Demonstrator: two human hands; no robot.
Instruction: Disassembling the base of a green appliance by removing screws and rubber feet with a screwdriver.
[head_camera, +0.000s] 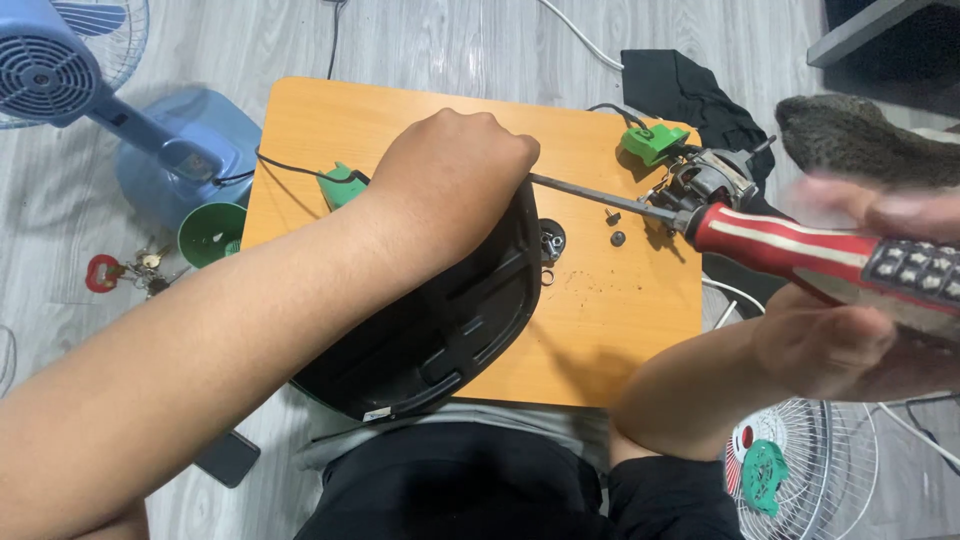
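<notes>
Your left hand (455, 180) is closed tight on the hard, curved black plastic cover (440, 320). Your right hand (850, 330) grips the long red-handled metal screwdriver (780, 245). Hold the stiff rim; it looks light.

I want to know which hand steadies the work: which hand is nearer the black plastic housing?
Left. The left hand rests on the black plastic housing; the right hand is off to its right, gripping the screwdriver.

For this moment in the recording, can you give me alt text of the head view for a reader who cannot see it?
A person's left hand presses on a black plastic housing on a small orange table, while the right hand holds a red-handled screwdriver whose shaft reaches toward the left hand. Loose screws, a small motor and green parts lie on the table; a blue fan stands on the floor.
</notes>
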